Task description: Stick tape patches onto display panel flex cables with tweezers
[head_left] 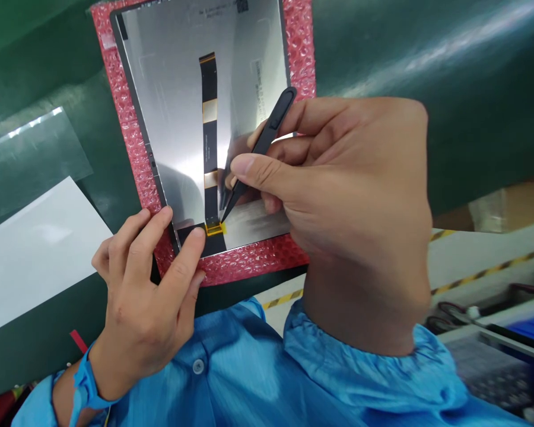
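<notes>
Green tabletop (pixel 365 59) carries pink bubble wrap (pixel 303 53) w/ silver-backed panel (pixel 173 89) atop; white sheet (pixel 40 255) & clear plastic (pixel 31 160) lie L. R hand (pixel 356 178) blocks panel's R edge; L hand (pixel 142 308) has grip apart, fingertips on near L corner. Ribbon cable (pixel 210 145) lies on panel; R grip's clamped on blk tweezers (pixel 267 133), tip by yellow tab (pixel 215 228).

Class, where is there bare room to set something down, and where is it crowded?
Green table shows bare right of the pink bubble wrap, beyond the right hand, and, more narrowly, between the wrap and the clear sheet. Crowded: the lower end of the ribbon, between left hand and tweezers.
</notes>
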The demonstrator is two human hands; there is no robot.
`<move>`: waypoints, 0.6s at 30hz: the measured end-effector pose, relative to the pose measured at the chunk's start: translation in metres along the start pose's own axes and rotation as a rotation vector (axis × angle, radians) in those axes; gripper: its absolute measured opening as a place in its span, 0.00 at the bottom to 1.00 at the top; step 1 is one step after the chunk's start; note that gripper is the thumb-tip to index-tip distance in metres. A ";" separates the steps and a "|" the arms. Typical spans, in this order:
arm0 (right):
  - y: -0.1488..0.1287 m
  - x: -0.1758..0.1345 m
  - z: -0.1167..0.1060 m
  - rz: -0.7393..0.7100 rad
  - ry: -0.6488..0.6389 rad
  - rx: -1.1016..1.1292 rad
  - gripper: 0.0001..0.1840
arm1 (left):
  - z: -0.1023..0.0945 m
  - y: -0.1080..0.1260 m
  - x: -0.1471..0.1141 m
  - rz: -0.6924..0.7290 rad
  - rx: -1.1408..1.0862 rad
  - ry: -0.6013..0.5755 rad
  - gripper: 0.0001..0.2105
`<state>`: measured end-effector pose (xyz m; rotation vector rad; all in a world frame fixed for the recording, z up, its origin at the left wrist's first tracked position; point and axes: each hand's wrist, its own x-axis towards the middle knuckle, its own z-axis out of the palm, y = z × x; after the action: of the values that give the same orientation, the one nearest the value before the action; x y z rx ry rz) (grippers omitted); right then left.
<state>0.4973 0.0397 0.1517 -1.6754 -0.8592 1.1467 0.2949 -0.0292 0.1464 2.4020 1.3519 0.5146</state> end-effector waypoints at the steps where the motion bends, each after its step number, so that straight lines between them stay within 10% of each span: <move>1: 0.000 0.000 0.000 0.003 -0.003 0.003 0.15 | 0.000 0.000 0.000 -0.001 0.001 -0.001 0.23; 18: 0.005 0.000 -0.002 -0.058 -0.007 -0.011 0.15 | 0.003 0.006 0.004 0.002 0.119 -0.080 0.23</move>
<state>0.4992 0.0373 0.1478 -1.6452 -0.9141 1.1110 0.3021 -0.0290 0.1472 2.4900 1.3814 0.3443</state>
